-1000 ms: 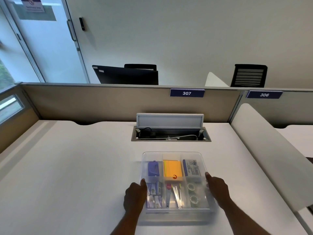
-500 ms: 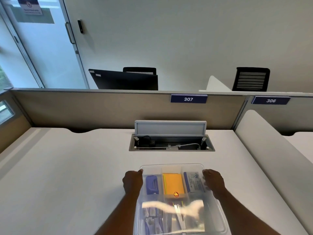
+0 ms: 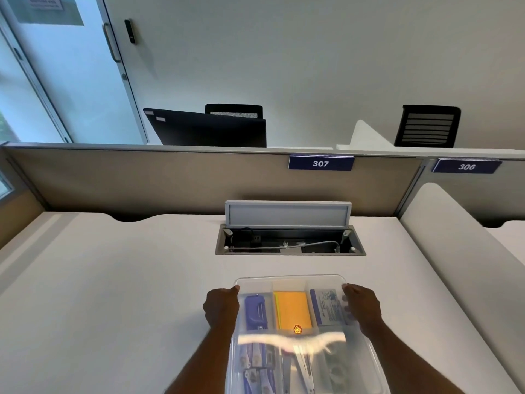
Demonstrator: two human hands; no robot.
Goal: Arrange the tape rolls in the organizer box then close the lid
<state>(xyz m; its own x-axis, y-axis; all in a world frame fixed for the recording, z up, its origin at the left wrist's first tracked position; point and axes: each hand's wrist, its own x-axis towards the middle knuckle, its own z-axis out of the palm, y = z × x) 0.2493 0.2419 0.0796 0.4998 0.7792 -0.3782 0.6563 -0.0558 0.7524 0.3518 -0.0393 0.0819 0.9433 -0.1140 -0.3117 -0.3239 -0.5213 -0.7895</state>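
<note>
A clear plastic organizer box [image 3: 292, 280] lies on the desk at the bottom centre, with its transparent lid on top. My left hand [image 3: 220, 307] grips the far left corner of the lid. My right hand [image 3: 362, 307] grips the far right corner. Through the lid I see a blue stapler [image 3: 255, 311], an orange pad [image 3: 292, 309] and a printed packet [image 3: 329, 307] in the far compartments. The tape rolls [image 3: 338, 368] show only as grey blurs in the near right compartment, under a glare band.
The white desk [image 3: 113, 294] stretches to the left. An open cable hatch [image 3: 289, 243] with a raised flap lies just beyond the box. A beige partition [image 3: 170, 180] with sign 307 closes the back. A white divider [image 3: 454, 251] rises on the right.
Both hands slid from the box's mid sides to its far corners. The camera tilted up, so the box sits lower in view.
</note>
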